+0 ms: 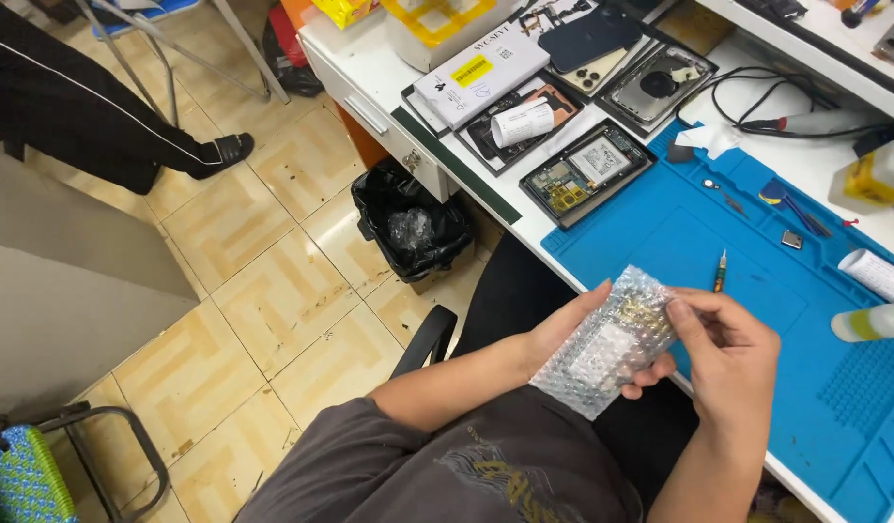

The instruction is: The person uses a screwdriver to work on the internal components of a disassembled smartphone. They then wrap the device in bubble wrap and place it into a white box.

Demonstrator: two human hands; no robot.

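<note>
Cradling a bubble-wrap pouch point(607, 344) from beneath, my left hand point(563, 334) is closed around it while my right hand point(723, 349) pinches its upper end at two o'clock. It hangs over my lap, just off the edge of the surface point(524, 208). I judge the slick wrap could slip through a loose pinch and drop. Beyond, toward one o'clock, a small screwdriver point(720, 271) lies on the blue mat point(699, 242); opened phones point(587, 172) sit at twelve.
</note>
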